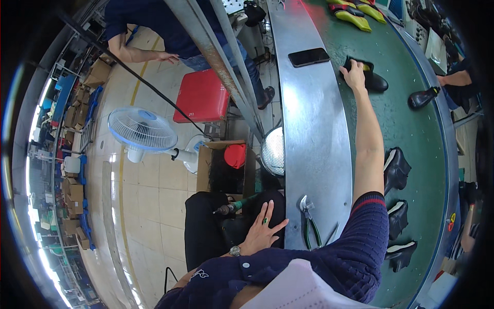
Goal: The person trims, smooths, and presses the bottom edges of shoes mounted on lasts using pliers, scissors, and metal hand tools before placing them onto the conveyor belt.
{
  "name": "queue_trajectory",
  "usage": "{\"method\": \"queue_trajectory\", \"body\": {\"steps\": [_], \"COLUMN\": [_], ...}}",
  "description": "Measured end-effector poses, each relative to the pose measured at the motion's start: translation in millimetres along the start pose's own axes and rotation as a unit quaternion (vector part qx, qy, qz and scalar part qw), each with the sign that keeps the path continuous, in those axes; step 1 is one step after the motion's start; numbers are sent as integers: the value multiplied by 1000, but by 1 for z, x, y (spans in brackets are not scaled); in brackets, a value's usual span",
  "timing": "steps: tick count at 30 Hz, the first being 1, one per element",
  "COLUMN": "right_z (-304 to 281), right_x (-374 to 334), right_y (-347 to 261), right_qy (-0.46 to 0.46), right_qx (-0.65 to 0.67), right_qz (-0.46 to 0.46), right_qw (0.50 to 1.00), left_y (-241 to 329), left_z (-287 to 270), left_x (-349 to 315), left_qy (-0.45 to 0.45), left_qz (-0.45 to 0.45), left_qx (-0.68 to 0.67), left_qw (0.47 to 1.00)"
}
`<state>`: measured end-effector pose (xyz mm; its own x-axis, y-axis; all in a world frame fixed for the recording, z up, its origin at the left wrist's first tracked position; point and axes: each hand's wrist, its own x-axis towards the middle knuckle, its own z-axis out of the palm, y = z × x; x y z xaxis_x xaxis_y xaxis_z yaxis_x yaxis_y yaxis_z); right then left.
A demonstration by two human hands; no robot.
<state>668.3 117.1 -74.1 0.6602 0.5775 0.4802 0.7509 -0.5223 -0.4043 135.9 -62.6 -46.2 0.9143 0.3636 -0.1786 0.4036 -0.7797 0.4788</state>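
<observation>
My right arm stretches far over the green belt, and my right hand has its fingers closed on the open collar end of a black shoe, whose inside shows some yellow. Across my lap my left hand lies flat with spread fingers and holds nothing; it wears a ring with a green stone. Just beyond that hand a green handheld power tool lies over my thigh. Cutting pliers with dark green handles rest on the metal ledge close by, beside a thin pointed tool.
A black phone lies on the ledge. Along the belt are several black shoes, a dark one and yellow-red ones. Left stand a fan, a carton, a red stool and another person.
</observation>
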Motion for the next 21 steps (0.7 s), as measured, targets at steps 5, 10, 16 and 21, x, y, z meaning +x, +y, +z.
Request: {"method": "queue_trajectory", "body": {"steps": [5,10,16,21], "right_z": [-14,-80,-249,-327], "right_x": [-43,-70,-123,-205], "right_y": [2,29,-66,-173], "right_qy": [37,68,-67,-207], "right_qx": [26,87,282,352], "right_qz": [56,90,112,72], "right_qw": [997,990,950,910], "left_y": [-4,-10,-14,-25], "left_z": [1,5,4,-56], "left_x": [2,10,-1,5], "left_qy": [10,8,-3,8], "left_qz": [21,45,81,87], "left_qx": [-1,-40,-17,-272], "left_qw": [1000,998,997,958]}}
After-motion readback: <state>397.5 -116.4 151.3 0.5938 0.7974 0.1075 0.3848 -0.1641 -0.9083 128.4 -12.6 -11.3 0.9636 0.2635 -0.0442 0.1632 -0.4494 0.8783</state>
